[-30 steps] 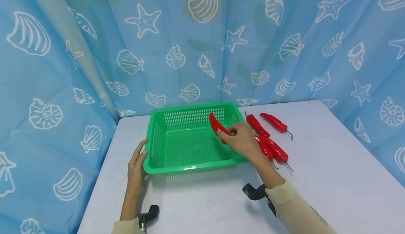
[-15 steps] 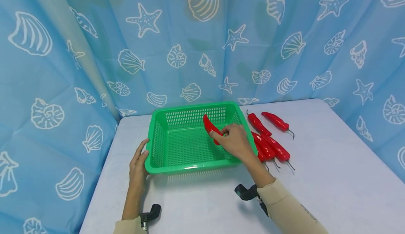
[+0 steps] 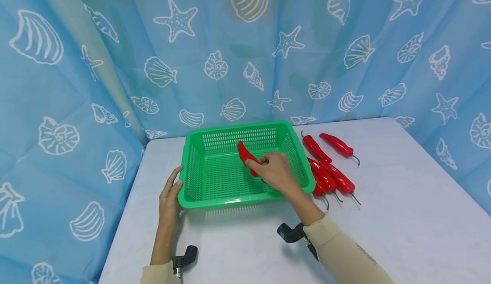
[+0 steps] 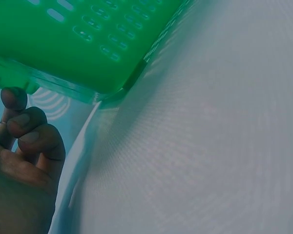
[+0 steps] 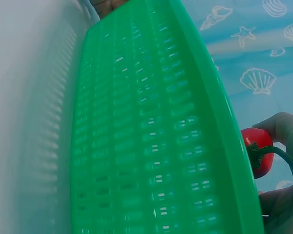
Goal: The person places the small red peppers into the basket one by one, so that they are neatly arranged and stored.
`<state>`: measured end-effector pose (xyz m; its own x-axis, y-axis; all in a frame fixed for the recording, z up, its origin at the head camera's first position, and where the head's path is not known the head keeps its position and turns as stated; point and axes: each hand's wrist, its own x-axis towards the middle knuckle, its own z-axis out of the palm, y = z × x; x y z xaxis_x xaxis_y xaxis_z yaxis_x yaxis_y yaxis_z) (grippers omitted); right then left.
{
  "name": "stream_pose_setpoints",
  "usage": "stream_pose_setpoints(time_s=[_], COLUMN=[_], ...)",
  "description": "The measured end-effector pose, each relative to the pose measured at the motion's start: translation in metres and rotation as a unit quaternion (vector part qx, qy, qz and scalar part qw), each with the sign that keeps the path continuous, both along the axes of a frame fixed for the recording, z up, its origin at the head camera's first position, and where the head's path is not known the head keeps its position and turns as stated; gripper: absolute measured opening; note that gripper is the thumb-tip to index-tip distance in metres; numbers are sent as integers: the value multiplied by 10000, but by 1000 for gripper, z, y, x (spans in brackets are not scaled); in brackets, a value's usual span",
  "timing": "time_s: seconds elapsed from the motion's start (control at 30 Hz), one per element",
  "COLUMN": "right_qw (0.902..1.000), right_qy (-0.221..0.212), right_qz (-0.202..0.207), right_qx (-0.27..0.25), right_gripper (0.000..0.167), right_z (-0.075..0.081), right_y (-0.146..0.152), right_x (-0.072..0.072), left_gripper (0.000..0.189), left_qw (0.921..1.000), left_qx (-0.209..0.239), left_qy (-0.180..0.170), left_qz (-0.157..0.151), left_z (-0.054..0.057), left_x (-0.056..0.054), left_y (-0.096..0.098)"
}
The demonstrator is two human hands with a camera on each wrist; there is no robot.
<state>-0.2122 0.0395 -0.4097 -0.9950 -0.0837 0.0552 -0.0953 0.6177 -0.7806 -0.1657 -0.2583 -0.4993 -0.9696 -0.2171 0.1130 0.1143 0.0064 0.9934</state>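
Note:
My right hand [image 3: 271, 171] pinches a red chili pepper [image 3: 245, 155] above the inside of a green slotted plastic basket [image 3: 230, 199], with the pepper's tip tilted up and to the left. In the right wrist view, the stem end of that pepper [image 5: 256, 141] shows between thumb and fingers beyond the basket's rim [image 5: 219, 105]. My left hand [image 3: 171, 194] holds the basket's left rim. Seen from the left wrist, its fingers [image 4: 31, 136] are bent, one fingertip right under the rim. No other pepper shows inside the basket.
Several red peppers [image 3: 337, 176] lie on the white table [image 3: 387, 215] to the basket's right, some close against its side and one [image 3: 339, 145] farther back. A blue curtain [image 3: 245, 62] with white shell prints hangs behind the table and along its sides.
My right hand has carried the pepper leftward, farther over the basket. More of the peppers on the right now show. My left hand stays at the basket's left rim.

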Motion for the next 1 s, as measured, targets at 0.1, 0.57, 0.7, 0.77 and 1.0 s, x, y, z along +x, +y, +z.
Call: stream_pose_setpoints(time_s=[0.1,0.57,0.7,0.77,1.0], right_qw=[10000,9998,9996,9995,9989], right_qy=[23,-40,-113,-166,-250], right_qz=[16,97,185,204,330], right_qx=[1,164,190,167,200], right_gripper=[44,45,46,46,46], right_z=[1,-10,-10,-9,-9], right_y=[-5,-43,-51,-55,-67], right_x=[-1,-8,-9,-9,-12], left_gripper=[41,42,41,41,40], left_qw=[10000,10000,10000,10000,9999], left_qx=[5,-33,2,3,-31], left_qy=[37,0,12,4,35], left_qz=[-17,-3,40,60,98], left_z=[0,-2,-2,-2,-1], left_x=[-1,1,0,0,0], left_y=[1,-4,-3,-2,0])
